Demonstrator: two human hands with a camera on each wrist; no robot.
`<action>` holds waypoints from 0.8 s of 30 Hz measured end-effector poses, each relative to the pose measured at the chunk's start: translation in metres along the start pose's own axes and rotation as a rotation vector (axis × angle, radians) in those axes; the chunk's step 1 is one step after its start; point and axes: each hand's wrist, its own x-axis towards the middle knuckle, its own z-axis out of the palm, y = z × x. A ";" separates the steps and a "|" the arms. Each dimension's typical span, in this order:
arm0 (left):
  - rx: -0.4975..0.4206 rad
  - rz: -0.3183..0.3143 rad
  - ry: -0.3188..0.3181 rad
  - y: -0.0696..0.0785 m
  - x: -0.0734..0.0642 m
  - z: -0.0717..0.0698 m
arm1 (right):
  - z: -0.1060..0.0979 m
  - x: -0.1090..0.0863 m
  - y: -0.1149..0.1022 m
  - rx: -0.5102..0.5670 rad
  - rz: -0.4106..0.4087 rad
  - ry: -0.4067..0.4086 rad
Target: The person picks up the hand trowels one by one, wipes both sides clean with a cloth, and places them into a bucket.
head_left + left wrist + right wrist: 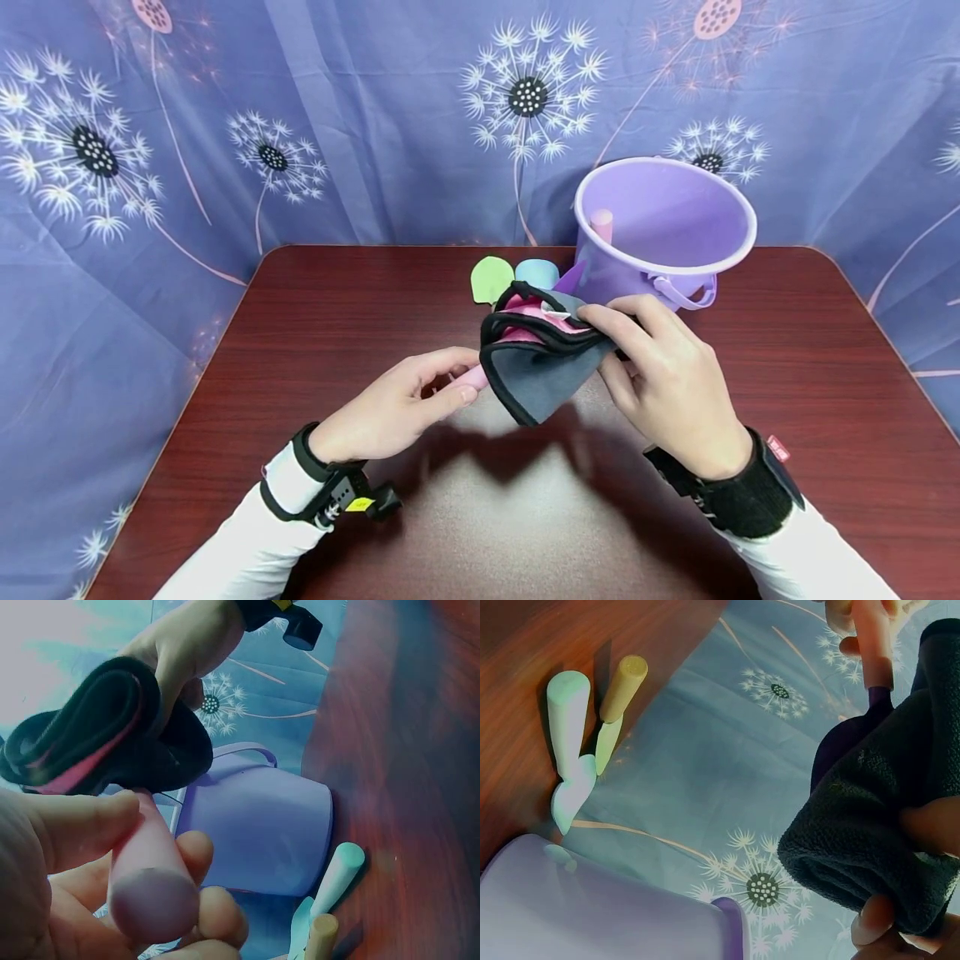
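Note:
My left hand (405, 404) grips the pink handle (154, 855) of a small toy shovel. In the right wrist view its dark purple blade (844, 742) shows beside a folded cloth (877, 795). Grey outside, pink inside and edged in black, the cloth (551, 367) is pinched by my right hand (667, 379), which holds it over the table in front of the bucket. In the head view the cloth covers part of the shovel. Whether cloth and blade touch is hard to tell.
A purple bucket (675, 283) stands at the back right of the brown table (337, 300), with a pink handle (602, 223) inside. Left of it lie a green toy shovel (491, 279) and a blue one (536, 272). A dandelion-patterned curtain (375, 125) hangs behind.

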 end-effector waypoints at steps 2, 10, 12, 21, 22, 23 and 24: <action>0.001 -0.002 -0.006 0.000 0.000 0.000 | -0.001 0.000 0.001 0.005 0.003 0.000; 0.037 0.003 -0.010 0.000 0.000 -0.001 | -0.004 0.001 0.004 0.031 0.040 -0.004; 0.032 0.011 -0.017 -0.001 -0.001 -0.001 | -0.005 0.001 0.005 0.040 0.055 0.002; 0.049 0.007 -0.042 -0.003 -0.002 -0.002 | -0.009 0.000 0.011 0.034 0.148 0.034; 0.053 0.002 -0.044 -0.002 -0.002 -0.002 | -0.009 0.000 0.012 0.030 0.158 0.036; 0.059 -0.004 -0.045 -0.002 -0.002 -0.002 | -0.010 -0.001 0.013 0.025 0.168 0.038; 0.064 -0.009 -0.046 -0.002 -0.003 -0.003 | -0.010 -0.001 0.014 0.022 0.177 0.041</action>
